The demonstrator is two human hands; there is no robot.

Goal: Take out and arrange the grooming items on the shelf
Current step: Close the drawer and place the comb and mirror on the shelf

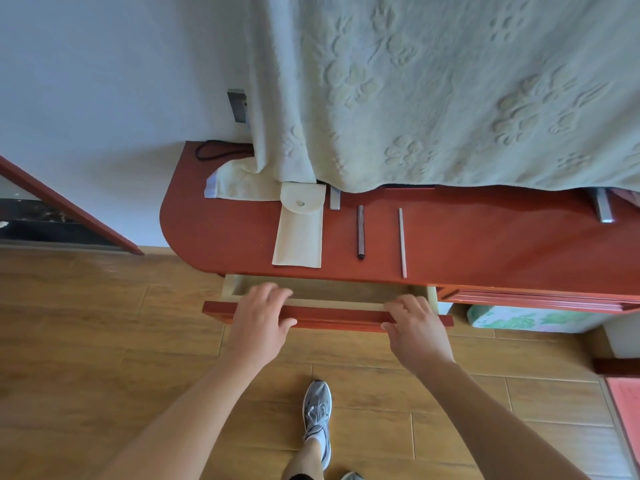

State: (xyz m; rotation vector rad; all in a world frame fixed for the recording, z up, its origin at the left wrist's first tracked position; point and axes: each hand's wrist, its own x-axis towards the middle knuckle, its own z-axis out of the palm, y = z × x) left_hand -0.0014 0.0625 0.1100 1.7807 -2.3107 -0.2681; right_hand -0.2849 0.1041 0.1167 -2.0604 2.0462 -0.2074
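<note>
Pouch [299, 233], stick [361, 232], rod [402, 242] on shelf [478, 237]; L hand [260, 315], R hand [417, 327] hold drawer [339, 316].

Cream pouch [299, 233], dark stick [361, 232], thin rod [402, 242], parallel on shelf [214, 233]

Narrow gap into drawer [325, 293] under shelf [485, 237]; towel [450, 98] overhangs behind.

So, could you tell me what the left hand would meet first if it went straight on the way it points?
The left hand grips the drawer front; straight on, it would probably meet the shelf edge, though depth is unclear.
</note>
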